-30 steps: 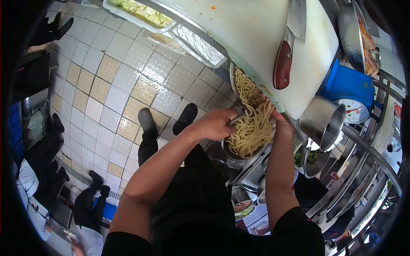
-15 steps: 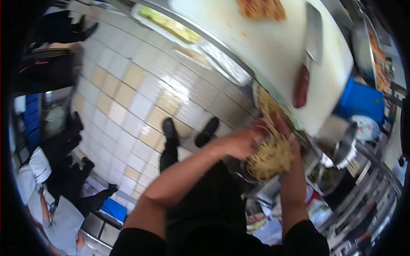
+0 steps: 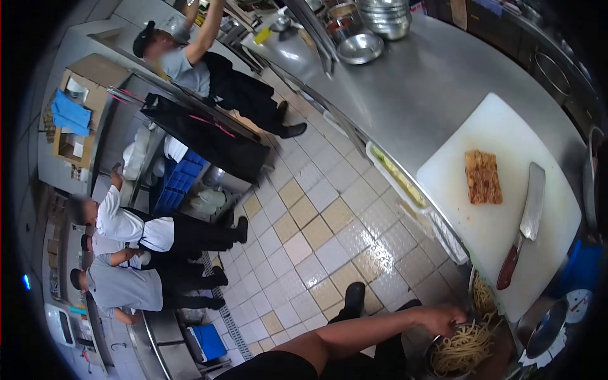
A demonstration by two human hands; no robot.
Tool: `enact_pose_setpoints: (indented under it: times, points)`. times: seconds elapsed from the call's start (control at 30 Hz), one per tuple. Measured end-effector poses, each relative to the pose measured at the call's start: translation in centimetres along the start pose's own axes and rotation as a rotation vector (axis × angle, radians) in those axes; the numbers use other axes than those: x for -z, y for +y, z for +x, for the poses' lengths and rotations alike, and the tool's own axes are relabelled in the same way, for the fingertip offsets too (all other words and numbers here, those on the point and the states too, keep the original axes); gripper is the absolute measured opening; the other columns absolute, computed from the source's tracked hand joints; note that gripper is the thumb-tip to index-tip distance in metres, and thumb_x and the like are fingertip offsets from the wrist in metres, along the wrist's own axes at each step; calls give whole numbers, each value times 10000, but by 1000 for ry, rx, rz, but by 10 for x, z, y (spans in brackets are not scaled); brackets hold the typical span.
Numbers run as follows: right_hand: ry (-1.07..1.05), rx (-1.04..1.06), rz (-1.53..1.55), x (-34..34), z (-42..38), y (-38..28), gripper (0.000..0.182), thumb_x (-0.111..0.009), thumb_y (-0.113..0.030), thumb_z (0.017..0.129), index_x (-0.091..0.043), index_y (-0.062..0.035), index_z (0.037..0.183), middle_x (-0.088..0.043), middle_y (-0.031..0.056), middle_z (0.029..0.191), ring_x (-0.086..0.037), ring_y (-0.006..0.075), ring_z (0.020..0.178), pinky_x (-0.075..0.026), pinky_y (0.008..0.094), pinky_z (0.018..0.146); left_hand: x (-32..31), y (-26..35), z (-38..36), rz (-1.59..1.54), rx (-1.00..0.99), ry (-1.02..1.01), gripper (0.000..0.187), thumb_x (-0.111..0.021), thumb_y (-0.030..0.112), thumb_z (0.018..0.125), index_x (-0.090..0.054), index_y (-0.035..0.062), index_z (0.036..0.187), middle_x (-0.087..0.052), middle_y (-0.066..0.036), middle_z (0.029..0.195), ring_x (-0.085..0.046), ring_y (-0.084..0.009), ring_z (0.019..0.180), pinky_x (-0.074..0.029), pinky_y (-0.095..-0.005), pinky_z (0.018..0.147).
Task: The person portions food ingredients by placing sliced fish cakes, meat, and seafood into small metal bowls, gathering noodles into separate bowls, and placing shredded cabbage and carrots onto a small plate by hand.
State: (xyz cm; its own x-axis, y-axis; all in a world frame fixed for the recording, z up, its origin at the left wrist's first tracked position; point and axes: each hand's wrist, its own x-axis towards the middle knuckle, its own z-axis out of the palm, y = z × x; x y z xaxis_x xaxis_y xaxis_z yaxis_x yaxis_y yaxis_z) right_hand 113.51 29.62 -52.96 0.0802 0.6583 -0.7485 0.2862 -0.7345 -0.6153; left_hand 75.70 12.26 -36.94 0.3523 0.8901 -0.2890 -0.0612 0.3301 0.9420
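Note:
My left hand [image 3: 444,320] reaches in from the bottom, its fingers curled at the upper edge of a tangle of long yellow noodles [image 3: 464,349]. A round metal bowl is partly visible beneath the noodles. My right arm [image 3: 502,354] shows only in part beside them, and its fingers are hidden. More noodles [image 3: 482,296] lie in a container under the counter edge. Above, on a white cutting board [image 3: 446,171], rest a browned slab of food [image 3: 483,177] and a cleaver [image 3: 531,209] with a reddish-brown handle.
The steel counter [image 3: 405,95] carries metal bowls [image 3: 360,48]. Below its edge hangs a tray of pale green food [image 3: 396,172]. A blue container [image 3: 581,269] and a dial scale [image 3: 577,301] stand at right. Several co-workers, one in a white jacket [image 3: 113,218], stand across the tiled floor.
The view has swung up and left, bringing in the counter and co-workers. The noodles, raised between both my hands before, now sit lower over the bowl.

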Motion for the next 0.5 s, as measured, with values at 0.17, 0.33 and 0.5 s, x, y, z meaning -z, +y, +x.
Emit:
enact_pose_setpoints:
  times: [0.17, 0.33, 0.5]
  points:
    - [-7, 48, -57, -30, -15, 1, 288, -556, -266, 886, -602, -36, 1051, -578, 80, 977, -554, 191, 922, -439, 304, 785, 7, 11, -1, -116, 52, -43, 103, -567, 56, 771, -496, 32, 842, -538, -62, 662, -581, -158, 488, -450, -287, 385]
    - [-44, 87, -78, -57, -35, -1, 346, -554, -308, 876, -581, -34, 1086, -556, 90, 1025, -530, 203, 964, -422, 315, 815, 6, -4, 0, -192, 50, -27, 95, -554, 53, 769, -481, 46, 827, -494, -38, 667, -557, -125, 491, -466, -273, 379]
    - [-111, 139, -112, -86, -62, -14, 407, -552, -350, 866, -561, -33, 1121, -534, 101, 1072, -506, 216, 1006, -404, 326, 846, 5, -20, 3, -172, 63, 13, 82, -543, 71, 777, -476, 62, 822, -480, -22, 692, -548, -109, 548, -486, -278, 398]
